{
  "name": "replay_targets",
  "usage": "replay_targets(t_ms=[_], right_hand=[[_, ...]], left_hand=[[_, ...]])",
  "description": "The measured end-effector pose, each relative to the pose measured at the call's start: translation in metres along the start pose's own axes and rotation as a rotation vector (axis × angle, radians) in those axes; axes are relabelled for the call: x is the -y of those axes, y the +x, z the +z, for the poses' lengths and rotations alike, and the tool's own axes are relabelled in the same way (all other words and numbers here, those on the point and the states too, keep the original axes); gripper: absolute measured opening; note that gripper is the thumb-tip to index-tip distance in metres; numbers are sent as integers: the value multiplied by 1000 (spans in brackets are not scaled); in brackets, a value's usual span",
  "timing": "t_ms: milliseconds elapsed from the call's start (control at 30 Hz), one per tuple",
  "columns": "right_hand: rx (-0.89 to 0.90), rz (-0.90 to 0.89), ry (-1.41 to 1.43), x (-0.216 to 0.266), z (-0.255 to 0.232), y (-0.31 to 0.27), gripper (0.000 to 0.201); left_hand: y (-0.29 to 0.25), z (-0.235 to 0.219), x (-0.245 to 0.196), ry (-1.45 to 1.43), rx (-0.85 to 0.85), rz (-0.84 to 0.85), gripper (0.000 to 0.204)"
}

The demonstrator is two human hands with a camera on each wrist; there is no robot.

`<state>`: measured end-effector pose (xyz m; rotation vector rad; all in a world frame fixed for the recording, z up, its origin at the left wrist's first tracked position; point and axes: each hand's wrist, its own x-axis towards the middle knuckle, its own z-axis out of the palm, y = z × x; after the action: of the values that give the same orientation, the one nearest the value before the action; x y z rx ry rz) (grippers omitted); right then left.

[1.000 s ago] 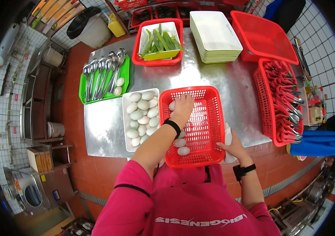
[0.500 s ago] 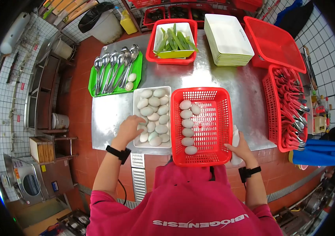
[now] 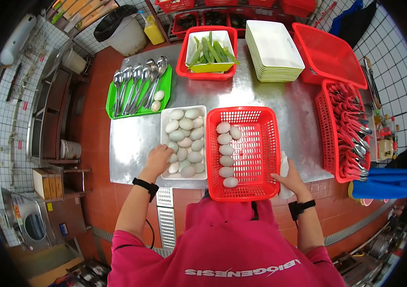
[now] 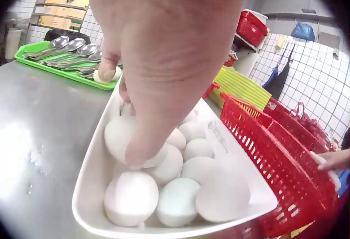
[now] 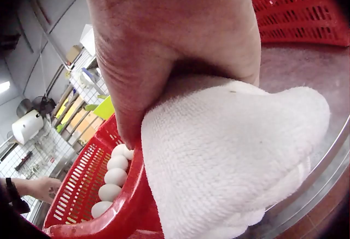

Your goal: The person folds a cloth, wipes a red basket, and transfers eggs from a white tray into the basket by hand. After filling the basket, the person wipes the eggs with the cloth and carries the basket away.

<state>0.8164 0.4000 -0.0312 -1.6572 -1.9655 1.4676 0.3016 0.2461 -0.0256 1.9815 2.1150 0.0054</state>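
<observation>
My left hand [image 3: 158,160] reaches into the near left part of a white tray [image 4: 240,157] that holds many pale eggs. In the left wrist view its thumb and fingers grip an egg [image 4: 116,139] above the others. Right of the tray stands a red plastic basket [image 3: 253,162]. Several eggs [image 3: 226,149] lie in a column along its left side, with one more beside the far end. My right hand [image 3: 290,179] holds a bunched white towel [image 5: 235,146] at the basket's right side, its thumb at the rim.
A green tray [image 3: 112,103] with spoons and two eggs lies at the far left. Behind are a red basket [image 3: 183,64] with green vegetables in a white dish and stacked white trays [image 3: 272,45]. Red-handled utensils [image 3: 351,124] fill a basket at right; another red basket [image 3: 330,52] stands behind it.
My left hand has moved from the red basket back to the egg tray, where it now grips an egg. The right hand stays at the basket with the towel.
</observation>
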Motion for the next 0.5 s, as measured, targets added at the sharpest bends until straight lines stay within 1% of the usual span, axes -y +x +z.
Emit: replay_targets(t_ms=[33,100,133,200,267,333,400,467,500], right_hand=[[-4,0,4,-3,0,1,97],[-3,-9,7,-14,3,3,98],[-7,-6,12,-16,5,3,98],[-7,-25,35,-18,5,4,99],[-2,-16,36,-11,3,3,99],[5,-12,37,-8,2,3,98],[-1,-46,41,-7,3,3,97],[-2,-39,33,-9,3,4,96],[-4,-30,24,-11,2,4,95]], left_hand=[[2,-7,-4,3,-1,5,46],[5,-23,-9,-114,-24,-89,45],[8,-36,-19,-111,-22,-84,45],[19,-64,-50,-264,-157,-86,45],[36,-75,-79,-374,-181,-3,44],[61,-70,-113,-459,-213,199,47],[83,-60,-150,-416,-157,343,46],[103,-41,-186,-364,-68,408,41],[113,-25,-199,-365,-66,411,41]])
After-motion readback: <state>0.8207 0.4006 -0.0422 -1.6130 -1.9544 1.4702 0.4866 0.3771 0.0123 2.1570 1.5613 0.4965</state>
